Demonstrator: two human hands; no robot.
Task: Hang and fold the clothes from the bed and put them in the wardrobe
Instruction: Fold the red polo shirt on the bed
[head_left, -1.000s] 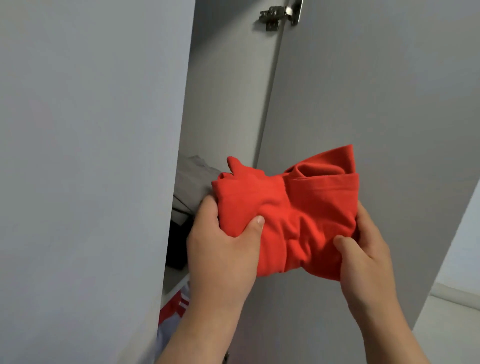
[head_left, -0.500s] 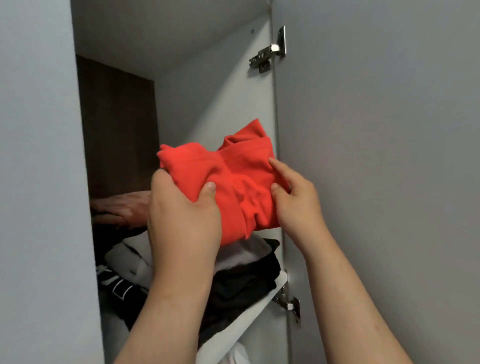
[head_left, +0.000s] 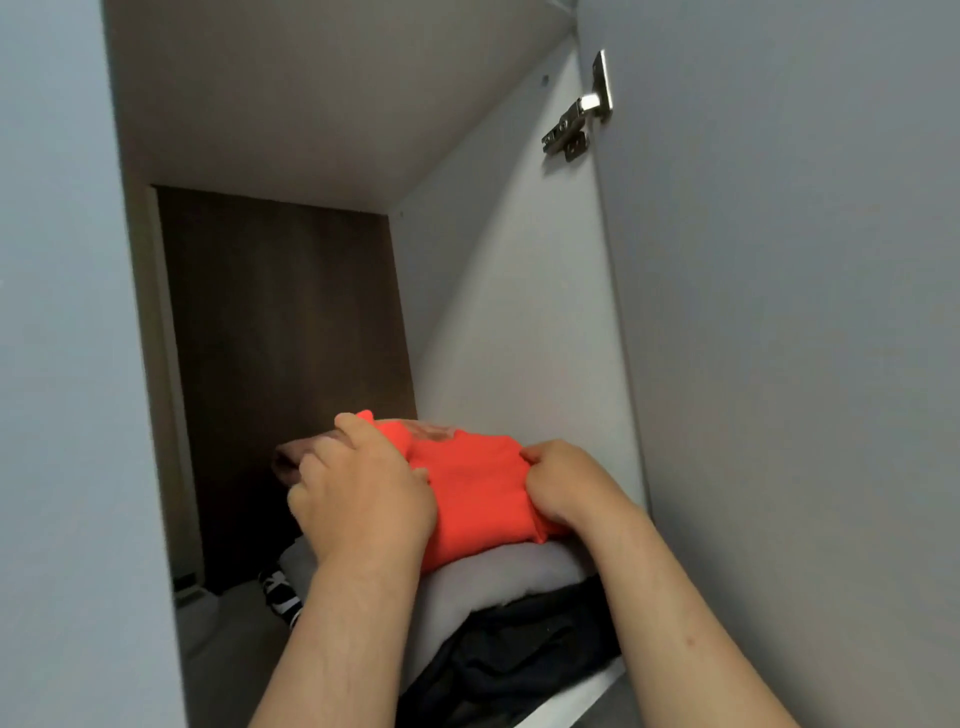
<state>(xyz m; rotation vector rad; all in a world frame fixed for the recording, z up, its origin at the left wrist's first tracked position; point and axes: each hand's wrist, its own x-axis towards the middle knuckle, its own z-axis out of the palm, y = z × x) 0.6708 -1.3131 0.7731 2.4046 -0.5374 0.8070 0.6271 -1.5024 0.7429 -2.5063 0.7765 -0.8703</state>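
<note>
I'm stacking: both hands, left (head_left: 363, 493) and right (head_left: 566, 486), grip the red shirt (head_left: 478, 499) on the pile (head_left: 493, 577); next, probably let go.

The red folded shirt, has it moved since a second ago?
Yes. The red folded shirt has gone from in front of the wardrobe door down into the compartment, and now lies on the white garment topping the stack.

Dim, soft light; wardrobe (head_left: 280, 338) back shadowed, slight motion blur.
</note>
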